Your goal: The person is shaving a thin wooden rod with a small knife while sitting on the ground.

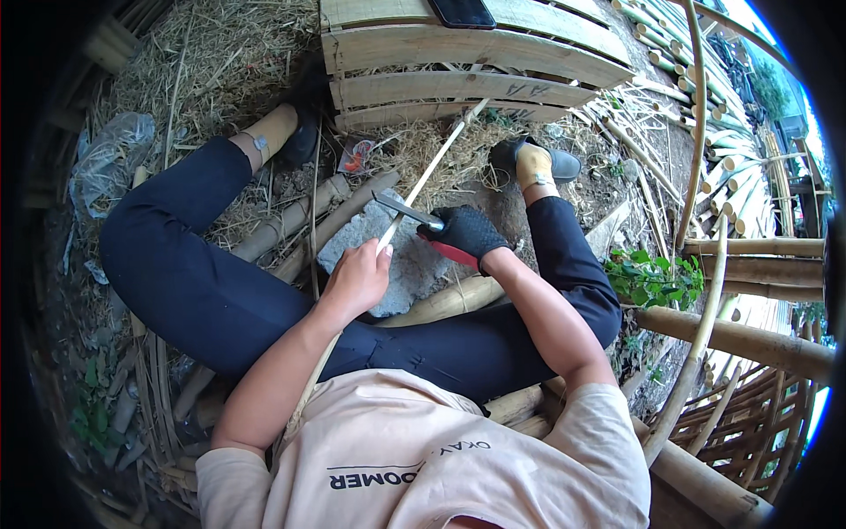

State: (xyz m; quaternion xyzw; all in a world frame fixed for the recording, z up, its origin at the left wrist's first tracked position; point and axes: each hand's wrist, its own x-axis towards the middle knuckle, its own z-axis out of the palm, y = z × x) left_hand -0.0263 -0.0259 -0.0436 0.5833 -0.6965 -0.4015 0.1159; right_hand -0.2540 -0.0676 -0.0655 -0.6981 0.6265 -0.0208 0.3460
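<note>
My bare left hand [359, 280] is closed round a long, thin bamboo strip [434, 164]. The strip slants from beneath my left arm up toward the wooden crate. My right hand [465, 236] wears a black and red glove and grips a knife [407, 210]. Its blade points left and lies across the strip, just beyond my left fingers. Most of the knife's handle is hidden inside the glove. Below both hands, between my legs, sits a grey stone block [397, 286].
A slatted wooden crate [458, 55] stands ahead, with a dark phone [463, 12] on top. Bamboo poles [736, 189] are piled at the far right. A bent pole [696, 370] and leafy plant [654, 280] are right of my knee. Clear plastic [115, 159] lies left among straw.
</note>
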